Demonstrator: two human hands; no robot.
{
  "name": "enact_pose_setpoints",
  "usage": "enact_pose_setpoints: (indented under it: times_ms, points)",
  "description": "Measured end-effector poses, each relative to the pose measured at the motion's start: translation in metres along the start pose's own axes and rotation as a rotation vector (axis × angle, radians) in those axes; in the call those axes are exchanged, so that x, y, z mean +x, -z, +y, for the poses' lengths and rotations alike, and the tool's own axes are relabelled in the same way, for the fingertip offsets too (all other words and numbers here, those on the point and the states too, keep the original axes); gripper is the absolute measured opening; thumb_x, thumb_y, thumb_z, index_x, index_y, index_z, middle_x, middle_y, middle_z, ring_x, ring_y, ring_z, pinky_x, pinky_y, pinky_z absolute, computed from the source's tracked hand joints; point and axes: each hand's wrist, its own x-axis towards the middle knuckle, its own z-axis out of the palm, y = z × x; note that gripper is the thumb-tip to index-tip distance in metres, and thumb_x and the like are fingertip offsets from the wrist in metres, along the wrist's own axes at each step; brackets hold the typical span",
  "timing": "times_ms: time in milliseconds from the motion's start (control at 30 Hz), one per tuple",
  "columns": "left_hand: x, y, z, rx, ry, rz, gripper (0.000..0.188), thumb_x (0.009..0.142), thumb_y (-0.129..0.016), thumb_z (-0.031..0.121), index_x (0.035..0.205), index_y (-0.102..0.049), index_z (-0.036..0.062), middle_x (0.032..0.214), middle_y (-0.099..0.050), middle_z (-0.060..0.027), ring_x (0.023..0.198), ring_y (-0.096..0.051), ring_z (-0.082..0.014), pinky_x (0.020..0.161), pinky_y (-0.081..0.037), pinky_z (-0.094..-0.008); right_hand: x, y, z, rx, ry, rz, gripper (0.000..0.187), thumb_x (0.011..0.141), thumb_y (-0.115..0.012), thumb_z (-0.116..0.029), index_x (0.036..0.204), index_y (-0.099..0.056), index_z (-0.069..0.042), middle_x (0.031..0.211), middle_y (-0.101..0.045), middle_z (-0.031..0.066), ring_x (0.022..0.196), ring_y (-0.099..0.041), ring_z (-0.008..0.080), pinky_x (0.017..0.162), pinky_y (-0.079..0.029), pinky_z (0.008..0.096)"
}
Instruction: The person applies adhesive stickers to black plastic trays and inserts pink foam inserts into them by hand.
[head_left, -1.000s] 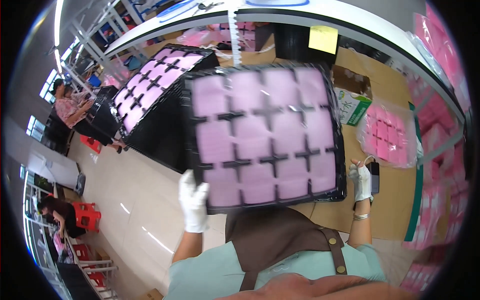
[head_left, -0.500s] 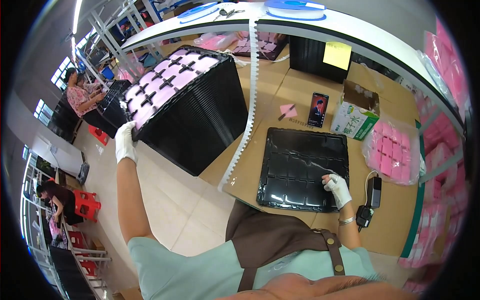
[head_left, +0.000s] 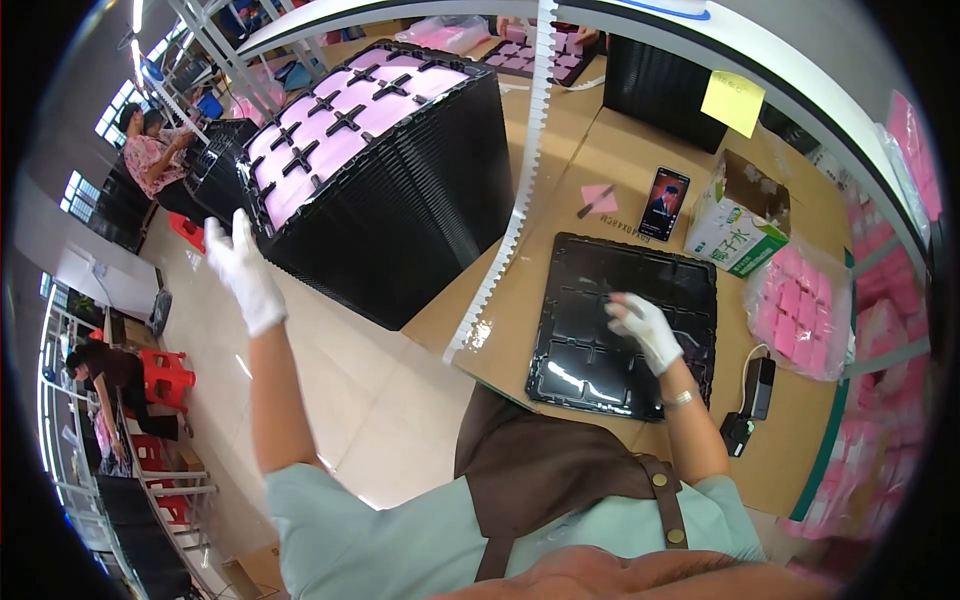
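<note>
My left hand point(head_left: 247, 279), in a white glove, is raised with its fingers spread beside the near left corner of a tall stack of black plastic trays point(head_left: 400, 205). Nothing is in it. Pale pink foam pieces point(head_left: 385, 110) sit in the top tray, between black cross-shaped ribs. On the cardboard-covered table lies a shiny black tray point(head_left: 585, 275) with moulded compartments and no foam in it. My right hand point(head_left: 648, 332), gloved with bare fingertips, hovers over or lightly touches its middle; its fingers are partly stretched and apart, holding nothing I can see.
Beyond the tray are a knife on a pink scrap point(head_left: 598, 200), a propped phone point(head_left: 662, 205) and an open carton point(head_left: 738, 215). Bagged pink foam point(head_left: 797, 312) and a black charger point(head_left: 750, 400) lie at right. A white toothed strip point(head_left: 525, 190) hangs by the stack. Other people work farther off.
My left hand has let go of the stack's corner and opened, moving slightly up and left. My right hand has shifted from the tray's right side toward its middle, its fingers uncurling.
</note>
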Motion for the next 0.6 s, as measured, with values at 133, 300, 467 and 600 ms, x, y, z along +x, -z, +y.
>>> enact_pose_setpoints:
  times_ms: [133,300,467,600]
  points:
    - [-0.105,-0.014,0.005,-0.135,-0.34,0.065,0.033,0.087,-0.055,-0.002,0.119,-0.05,-0.0001,0.119,-0.049,-0.0113,0.108,-0.051,-0.0206,0.094,-0.043,-0.0326,0.071,-0.076,-0.009,0.265,0.036,-0.323,0.089,0.088,-0.062,-0.03,0.149,-0.002,-0.007,0.152,-0.021,0.0169,0.104,-0.059,0.0251,0.085,-0.048,0.0356]
    - [-0.207,-0.05,-0.055,-0.079,0.084,-0.739,0.027,0.084,-0.061,0.004,0.11,-0.059,0.0021,0.108,-0.059,-0.0125,0.103,-0.056,-0.0261,0.09,-0.045,-0.0369,0.187,-0.147,-0.001,0.367,-0.132,0.207,0.047,0.086,-0.055,-0.005,0.128,-0.035,-0.008,0.111,-0.057,0.0069,0.096,-0.058,0.0226,0.08,-0.05,0.0365]
    - [-0.261,-0.072,-0.159,0.131,0.12,-0.907,0.035,0.088,-0.06,0.022,0.116,-0.057,0.0012,0.118,-0.056,-0.0167,0.11,-0.054,-0.0308,0.093,-0.044,-0.0375,0.209,-0.151,0.023,0.487,-0.219,0.087,0.028,0.086,-0.061,-0.005,0.112,-0.051,-0.004,0.091,-0.061,0.0044,0.061,-0.058,0.0145,0.05,-0.046,0.0254]
    - [-0.248,-0.077,-0.136,0.398,-0.249,-0.933,0.039,0.086,-0.063,0.027,0.114,-0.058,0.0004,0.111,-0.06,-0.0163,0.101,-0.058,-0.0351,0.089,-0.047,-0.0392,0.183,-0.146,0.007,0.398,-0.143,0.021,0.013,0.091,-0.051,-0.003,0.104,-0.053,-0.003,0.097,-0.06,0.0078,0.068,-0.059,0.0191,0.062,-0.048,0.0247]
